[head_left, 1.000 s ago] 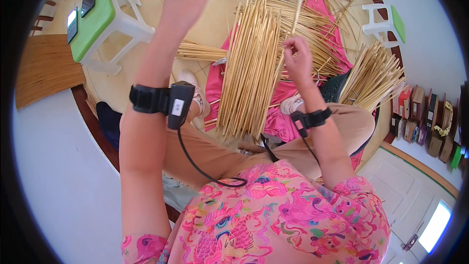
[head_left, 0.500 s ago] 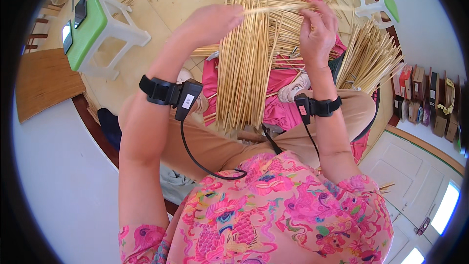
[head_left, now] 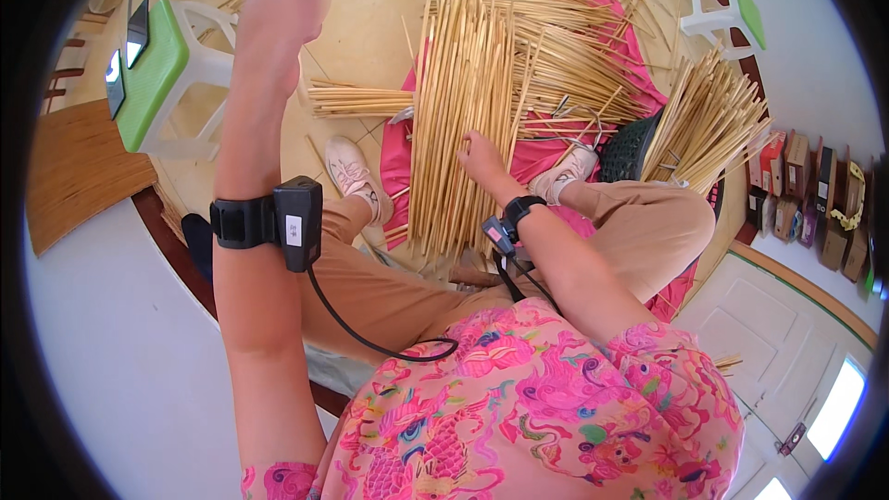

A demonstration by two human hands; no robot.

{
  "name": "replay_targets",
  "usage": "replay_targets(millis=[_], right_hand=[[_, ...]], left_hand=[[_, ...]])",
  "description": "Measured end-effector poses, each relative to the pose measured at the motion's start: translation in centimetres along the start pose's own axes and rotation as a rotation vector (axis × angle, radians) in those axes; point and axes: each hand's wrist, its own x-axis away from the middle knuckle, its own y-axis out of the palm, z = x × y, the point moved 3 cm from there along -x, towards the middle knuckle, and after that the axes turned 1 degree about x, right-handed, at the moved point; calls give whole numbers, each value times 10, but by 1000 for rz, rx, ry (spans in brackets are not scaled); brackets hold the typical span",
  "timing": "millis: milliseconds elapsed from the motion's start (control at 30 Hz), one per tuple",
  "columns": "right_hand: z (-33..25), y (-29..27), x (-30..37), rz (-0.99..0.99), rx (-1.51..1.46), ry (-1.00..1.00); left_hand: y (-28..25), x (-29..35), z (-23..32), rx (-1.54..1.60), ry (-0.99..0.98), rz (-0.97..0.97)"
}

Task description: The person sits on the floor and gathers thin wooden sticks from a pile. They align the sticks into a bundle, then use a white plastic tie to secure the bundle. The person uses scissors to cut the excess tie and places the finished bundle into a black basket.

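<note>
Spreading under the work, the pink cloth [head_left: 395, 156] is perhaps there to keep the straw-coloured stalks off the floor [head_left: 356, 65]. On it lies the long stack of stalks [head_left: 454, 102], nearly parallel, probably for easy picking. At right, the dark basket [head_left: 622, 148] seems to gather a leaning bundle [head_left: 701, 116]. The left hand [head_left: 294, 2], raised far left, is blurred; I cannot tell what it holds. The right hand [head_left: 482, 159] curls at the stack's right side, its grip unclear. The left wrist device [head_left: 307, 224] carries a white label [head_left: 294, 231], unreadably small.
</note>
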Motion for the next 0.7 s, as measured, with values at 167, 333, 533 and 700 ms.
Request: replay_targets(millis=[167, 333, 533, 700], right_hand=[[-34, 14, 14, -175, 13, 33], [-34, 21, 17, -89, 98, 32], [-3, 18, 21, -83, -190, 20], [33, -21, 29, 294, -254, 174]], left_hand=[[-2, -2, 2, -22, -3, 19], [-1, -3, 2, -30, -8, 9], [2, -2, 0, -43, -8, 8], [6, 4, -12, -138, -127, -105]])
